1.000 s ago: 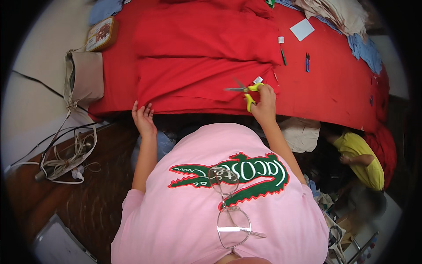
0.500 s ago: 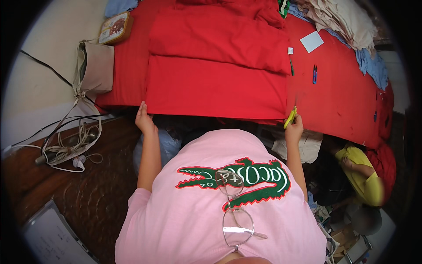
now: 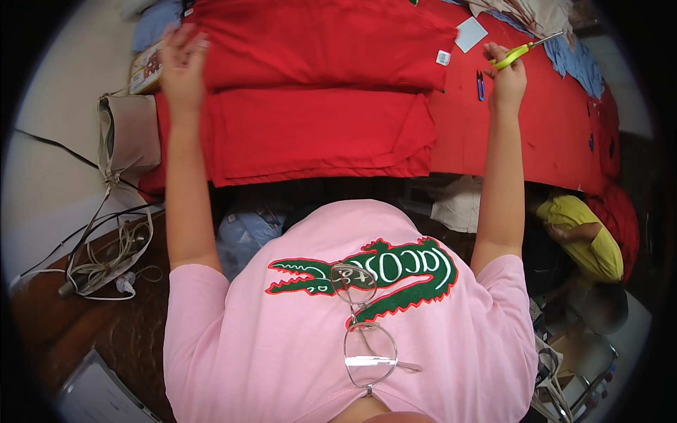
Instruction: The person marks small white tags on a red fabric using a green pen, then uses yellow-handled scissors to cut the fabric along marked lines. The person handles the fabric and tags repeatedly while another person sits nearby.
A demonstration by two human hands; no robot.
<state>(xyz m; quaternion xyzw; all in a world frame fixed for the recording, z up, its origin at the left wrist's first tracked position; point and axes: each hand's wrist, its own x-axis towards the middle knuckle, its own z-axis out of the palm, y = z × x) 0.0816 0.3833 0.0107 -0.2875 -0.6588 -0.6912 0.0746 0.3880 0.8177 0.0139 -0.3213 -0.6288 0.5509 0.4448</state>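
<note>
Folded red cloth (image 3: pixel 317 130) lies in layers on the red-covered table (image 3: pixel 465 141), its front edge close to me. A white tag (image 3: pixel 443 58) hangs at the right end of its upper fold. My left hand (image 3: pixel 185 60) is raised at the cloth's left side, slightly blurred, fingers apart and holding nothing. Over the table right of the cloth, my right hand (image 3: pixel 506 81) has yellow-handled scissors (image 3: pixel 513 56) hooked in its fingers, the blades pointing away to the upper right. Blue thread snips (image 3: pixel 480 85) rest on the table beside that hand.
A white card (image 3: pixel 471 34) lies beyond the snips. Pale and blue garments (image 3: pixel 575 63) are heaped at the far right. A beige pouch (image 3: pixel 130 134) and a food tub (image 3: pixel 146 68) stand left. Tangled cables (image 3: pixel 116 257) lie below. A person in yellow (image 3: pixel 582 236) is at right.
Both hands have left the cloth's near corners and moved up and away from me. The upper fold now reaches differently, with its tag shifted farther away. The scissors stay in my right hand.
</note>
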